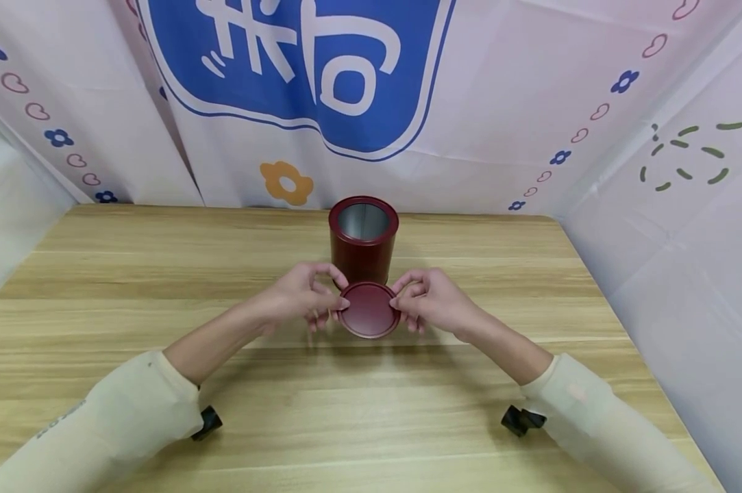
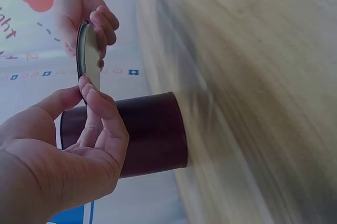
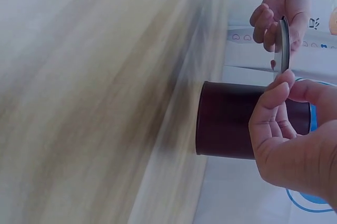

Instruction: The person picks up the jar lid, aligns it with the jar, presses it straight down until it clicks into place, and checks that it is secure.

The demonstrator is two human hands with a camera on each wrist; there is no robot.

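Above the tabletop (image 1: pixel 358 424), the left hand (image 1: pixel 309 293) and right hand (image 1: pixel 434 300) pinch the edge of a round red lid (image 1: pixel 371 311) at opposite sides, thumb against fingers. For a steady hold, light, equal pressure and matched hand heights should keep the lid from tipping. Just beyond, an open red can (image 1: pixel 363 260) stands upright; knuckles are best kept off it. Farther back hangs a printed cloth (image 1: pixel 481 137).
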